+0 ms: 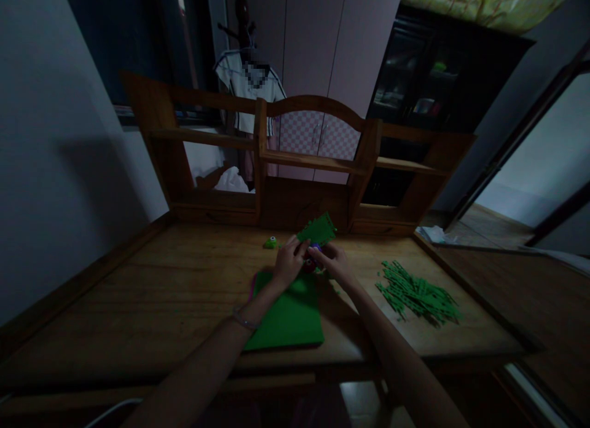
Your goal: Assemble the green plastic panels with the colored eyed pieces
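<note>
My left hand is closed on a small green sheet piece with jagged edges, which sticks up at a slant beyond the fingers. Close against it, my right hand has its fingers bent around a small purple and dark red object, whose kind I cannot make out. Fingers hide part of that object, and both hands nearly meet at it. Below the hands lies a stack of flat green sheets, with a pink edge showing at its left side.
A pile of thin green strips lies on the wooden desk at the right. A small bright green object with a white eye-like spot sits beyond my left hand. A wooden shelf unit bounds the desk's far side.
</note>
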`<state>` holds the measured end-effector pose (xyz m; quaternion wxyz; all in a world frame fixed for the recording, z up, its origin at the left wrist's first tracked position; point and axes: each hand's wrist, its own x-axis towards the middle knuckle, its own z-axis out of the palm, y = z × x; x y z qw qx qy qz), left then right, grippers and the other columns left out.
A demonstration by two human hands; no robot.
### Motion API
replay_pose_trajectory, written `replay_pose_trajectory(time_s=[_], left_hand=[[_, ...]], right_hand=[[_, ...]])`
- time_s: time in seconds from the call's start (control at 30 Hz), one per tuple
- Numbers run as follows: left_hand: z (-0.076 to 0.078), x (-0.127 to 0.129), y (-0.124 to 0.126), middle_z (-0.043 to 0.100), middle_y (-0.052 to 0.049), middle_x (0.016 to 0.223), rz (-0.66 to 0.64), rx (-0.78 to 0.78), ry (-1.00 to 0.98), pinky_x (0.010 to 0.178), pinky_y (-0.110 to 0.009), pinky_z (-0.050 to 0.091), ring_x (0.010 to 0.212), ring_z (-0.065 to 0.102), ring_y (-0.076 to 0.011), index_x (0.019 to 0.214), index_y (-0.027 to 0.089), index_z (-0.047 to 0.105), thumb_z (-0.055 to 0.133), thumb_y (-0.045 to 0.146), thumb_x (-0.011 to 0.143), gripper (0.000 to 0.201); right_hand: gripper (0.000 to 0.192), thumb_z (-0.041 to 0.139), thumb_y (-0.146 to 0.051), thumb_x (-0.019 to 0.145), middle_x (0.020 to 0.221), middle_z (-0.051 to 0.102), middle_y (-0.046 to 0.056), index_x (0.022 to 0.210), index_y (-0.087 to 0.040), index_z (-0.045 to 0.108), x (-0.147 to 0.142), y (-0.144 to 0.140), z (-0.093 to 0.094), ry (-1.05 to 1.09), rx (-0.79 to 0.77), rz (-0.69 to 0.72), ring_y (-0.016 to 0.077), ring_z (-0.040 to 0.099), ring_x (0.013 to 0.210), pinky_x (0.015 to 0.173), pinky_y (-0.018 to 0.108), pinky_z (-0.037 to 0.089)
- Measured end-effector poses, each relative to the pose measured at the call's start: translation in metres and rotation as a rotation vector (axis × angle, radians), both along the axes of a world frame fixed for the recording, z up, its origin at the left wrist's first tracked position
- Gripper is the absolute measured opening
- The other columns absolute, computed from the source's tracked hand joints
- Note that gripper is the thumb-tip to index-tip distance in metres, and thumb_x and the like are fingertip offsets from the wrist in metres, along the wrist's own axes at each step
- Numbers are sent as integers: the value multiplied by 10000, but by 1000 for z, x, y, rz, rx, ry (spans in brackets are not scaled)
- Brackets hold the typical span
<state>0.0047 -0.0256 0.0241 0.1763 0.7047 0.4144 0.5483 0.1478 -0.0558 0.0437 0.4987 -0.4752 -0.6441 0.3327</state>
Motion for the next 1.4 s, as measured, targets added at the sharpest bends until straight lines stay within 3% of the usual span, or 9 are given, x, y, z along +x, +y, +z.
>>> replay_pose_trajectory(time_s=[1.4], left_hand=[[-2,1,2,533,-16,669,-4,15,31,645,-275,369,684,522,-148,620,178,511,401,383,910,371]], right_hand=[[442,610,-607,695,624,544,4,698,-166,583,1,1,1,-16,-28,-6,130,489,563,483,219,355]])
